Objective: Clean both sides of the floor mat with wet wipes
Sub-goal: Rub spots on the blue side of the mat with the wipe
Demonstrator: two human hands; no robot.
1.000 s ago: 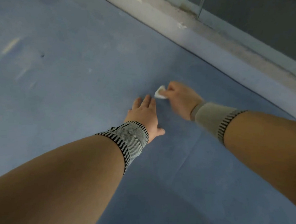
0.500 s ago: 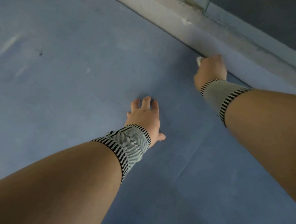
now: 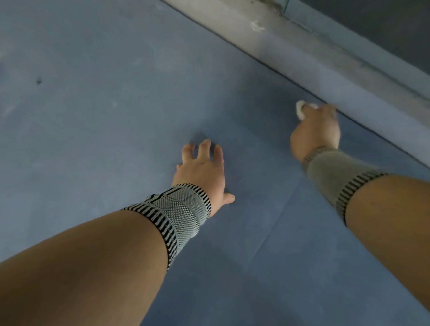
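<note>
A large blue floor mat (image 3: 104,119) fills most of the view, with a faint crease running across it near my forearms. My right hand (image 3: 315,133) grips a bunched white wet wipe (image 3: 300,109) and holds it down on the mat close to the mat's far right edge. My left hand (image 3: 201,171) rests on the mat with its fingers spread, to the left of the right hand. Both wrists wear knitted striped bands.
A pale grey ledge (image 3: 301,29) runs diagonally along the mat's right edge, with a glass panel (image 3: 376,4) above it. A small dark speck (image 3: 38,80) lies on the mat at the far left.
My right hand swept the wipe from beside the left hand out to the mat's right edge, then drew back slightly along it. The left hand stayed planted.
</note>
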